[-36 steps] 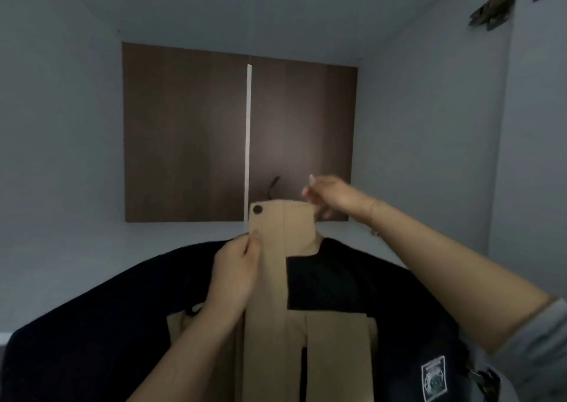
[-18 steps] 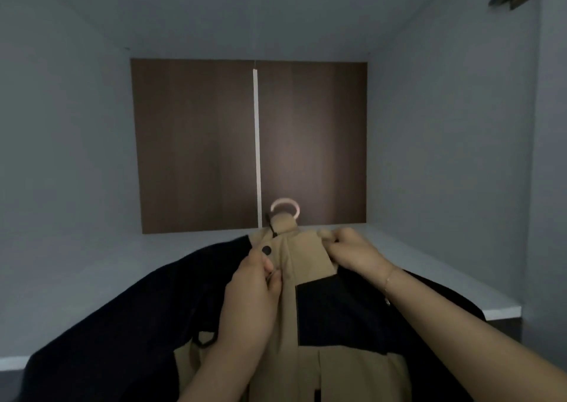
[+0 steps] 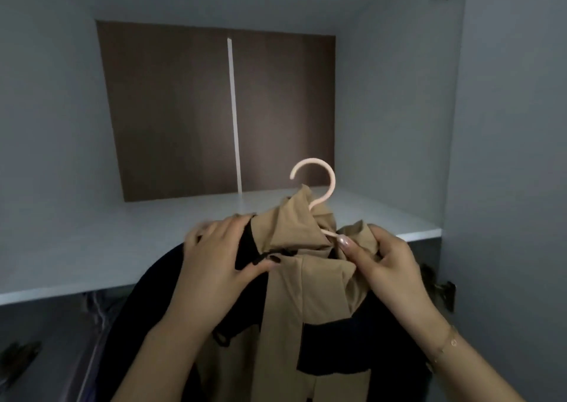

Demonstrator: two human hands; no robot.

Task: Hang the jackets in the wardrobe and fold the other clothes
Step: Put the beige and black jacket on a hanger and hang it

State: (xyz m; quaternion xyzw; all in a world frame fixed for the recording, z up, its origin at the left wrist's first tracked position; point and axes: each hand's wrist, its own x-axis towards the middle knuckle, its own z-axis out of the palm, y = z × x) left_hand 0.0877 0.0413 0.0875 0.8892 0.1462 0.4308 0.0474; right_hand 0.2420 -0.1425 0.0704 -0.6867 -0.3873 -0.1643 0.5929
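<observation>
We find the jacket [image 3: 306, 294], tan down its front panel and collar with black over the shoulders and chest, held up in front of the open wardrobe [image 3: 399, 110], its collar level with the front edge of the pale shelf [image 3: 122, 248]. It sits on a pale pink hanger [image 3: 319, 183], whose hook rises clear above the bunched tan collar and curls open toward the left. The hook touches nothing that we can see. The left hand [image 3: 221, 260] lies over the jacket's left shoulder with fingers spread across the black cloth and the thumb pressed against the edge of the tan front panel; its fingertips are blurred. The right hand [image 3: 386, 266] grips the right side of the collar, fingers curled round gathered tan fabric, with one long-nailed finger laid against the hanger's neck where it leaves the collar. A thin bracelet [image 3: 446, 345] circles the right wrist. Behind the jacket, the wardrobe's back is a dark brown panel [image 3: 171, 110] split by a narrow pale vertical strip [image 3: 233, 110], and the side walls are grey. Dark metal hinges [image 3: 443, 291] show on the right wall near the right hand and at the top right corner. We can read no brand, label or writing anywhere on the jacket or the wardrobe.
</observation>
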